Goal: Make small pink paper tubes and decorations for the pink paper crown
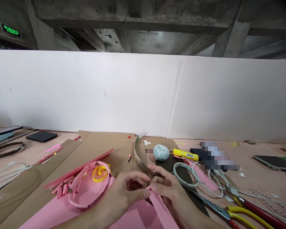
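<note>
Left hand (125,194) and right hand (169,194) pressed close, fingers pinching narrow pink paper strip (160,211); curled pink paper ring (72,199) nearby on flat brown cardboard sheet (102,143).

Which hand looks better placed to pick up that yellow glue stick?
Probably the right hand: it sits closer to the yellow glue stick, while the left hand lies further off, beside the pink paper ring. It would first have to release the pink paper strip it pinches.
</note>
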`<state>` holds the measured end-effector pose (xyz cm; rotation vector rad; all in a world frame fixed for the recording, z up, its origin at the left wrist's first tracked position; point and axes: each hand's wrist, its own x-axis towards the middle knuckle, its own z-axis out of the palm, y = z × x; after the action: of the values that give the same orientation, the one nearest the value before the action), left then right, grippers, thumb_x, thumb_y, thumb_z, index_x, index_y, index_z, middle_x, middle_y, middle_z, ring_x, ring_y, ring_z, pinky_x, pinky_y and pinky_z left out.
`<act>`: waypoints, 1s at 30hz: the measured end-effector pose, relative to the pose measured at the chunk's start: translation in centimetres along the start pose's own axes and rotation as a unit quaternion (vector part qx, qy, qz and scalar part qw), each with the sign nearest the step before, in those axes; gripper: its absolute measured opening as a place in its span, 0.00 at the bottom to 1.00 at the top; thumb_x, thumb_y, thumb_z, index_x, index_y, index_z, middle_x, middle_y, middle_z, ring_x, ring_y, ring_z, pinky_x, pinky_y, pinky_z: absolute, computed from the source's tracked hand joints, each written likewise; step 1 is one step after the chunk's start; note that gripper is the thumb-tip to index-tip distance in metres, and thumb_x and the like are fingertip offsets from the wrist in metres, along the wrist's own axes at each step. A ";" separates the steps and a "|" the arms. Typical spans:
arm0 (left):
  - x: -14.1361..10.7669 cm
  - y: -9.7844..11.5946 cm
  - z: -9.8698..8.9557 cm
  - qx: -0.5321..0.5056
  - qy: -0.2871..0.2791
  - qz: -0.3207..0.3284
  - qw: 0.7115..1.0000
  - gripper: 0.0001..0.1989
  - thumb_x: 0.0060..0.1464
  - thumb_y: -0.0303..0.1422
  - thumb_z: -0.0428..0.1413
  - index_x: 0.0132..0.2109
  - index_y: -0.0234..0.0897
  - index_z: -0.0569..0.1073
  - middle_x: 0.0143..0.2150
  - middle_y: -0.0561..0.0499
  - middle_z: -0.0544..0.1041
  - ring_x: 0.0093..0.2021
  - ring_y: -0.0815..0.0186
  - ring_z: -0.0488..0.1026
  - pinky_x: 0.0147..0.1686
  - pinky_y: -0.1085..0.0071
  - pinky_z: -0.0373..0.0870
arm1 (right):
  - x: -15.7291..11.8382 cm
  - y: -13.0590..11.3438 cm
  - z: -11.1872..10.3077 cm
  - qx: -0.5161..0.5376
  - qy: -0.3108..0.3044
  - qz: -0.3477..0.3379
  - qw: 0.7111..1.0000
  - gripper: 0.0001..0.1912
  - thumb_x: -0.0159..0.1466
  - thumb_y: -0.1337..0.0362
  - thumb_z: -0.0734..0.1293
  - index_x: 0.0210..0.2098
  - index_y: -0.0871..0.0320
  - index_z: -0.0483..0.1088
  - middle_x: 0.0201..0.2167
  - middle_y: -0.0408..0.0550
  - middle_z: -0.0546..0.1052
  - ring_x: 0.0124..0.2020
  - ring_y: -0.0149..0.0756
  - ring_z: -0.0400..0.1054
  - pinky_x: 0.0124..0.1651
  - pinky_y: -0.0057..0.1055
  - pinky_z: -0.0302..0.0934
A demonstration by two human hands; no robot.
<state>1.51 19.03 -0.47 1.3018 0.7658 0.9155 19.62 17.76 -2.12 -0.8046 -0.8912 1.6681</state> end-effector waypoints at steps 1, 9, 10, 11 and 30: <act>0.0 0.1 0.0 0.001 -0.016 -0.003 1.000 0.18 0.45 0.36 0.71 0.43 0.34 0.81 0.33 0.50 0.78 0.33 0.66 0.73 0.37 0.70 0.68 | 0.2 0.0 -0.3 0.002 -0.023 0.004 1.000 0.37 0.49 0.65 0.80 0.57 0.56 0.71 0.25 0.42 0.76 0.26 0.33 0.69 0.34 0.29 0.61; -0.8 1.1 0.5 0.053 -0.056 0.012 0.997 0.13 0.47 0.33 0.70 0.41 0.36 0.82 0.32 0.53 0.73 0.34 0.68 0.67 0.35 0.72 0.62 | 1.4 0.1 -1.9 -0.037 -0.118 0.025 0.992 0.38 0.49 0.59 0.81 0.58 0.56 0.71 0.28 0.47 0.80 0.27 0.33 0.71 0.33 0.28 0.60; -0.9 1.0 0.6 0.052 -0.046 0.015 0.997 0.13 0.47 0.33 0.69 0.41 0.36 0.82 0.31 0.53 0.73 0.33 0.68 0.67 0.35 0.73 0.63 | 1.4 0.1 -1.9 -0.044 -0.115 0.024 0.992 0.36 0.49 0.59 0.81 0.56 0.57 0.73 0.29 0.47 0.80 0.27 0.32 0.71 0.33 0.27 0.61; -0.9 0.9 0.6 0.052 -0.038 0.016 0.998 0.12 0.47 0.33 0.69 0.41 0.35 0.82 0.31 0.53 0.73 0.33 0.69 0.67 0.35 0.73 0.63 | 1.4 0.1 -1.8 -0.050 -0.110 0.021 0.992 0.35 0.49 0.59 0.82 0.54 0.58 0.74 0.29 0.47 0.80 0.27 0.31 0.71 0.33 0.27 0.61; -1.4 0.8 1.3 0.244 0.023 -0.031 0.969 0.11 0.42 0.30 0.65 0.37 0.34 0.80 0.34 0.50 0.76 0.35 0.63 0.71 0.36 0.70 0.66 | 0.7 -2.0 -0.9 -0.198 -0.092 0.080 0.973 0.18 0.45 0.53 0.81 0.27 0.60 0.81 0.20 0.42 0.74 0.24 0.30 0.62 0.30 0.27 0.54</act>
<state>1.88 17.19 0.40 1.6763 1.1092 0.7298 21.17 18.98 -0.95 -1.0212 -1.3477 1.7496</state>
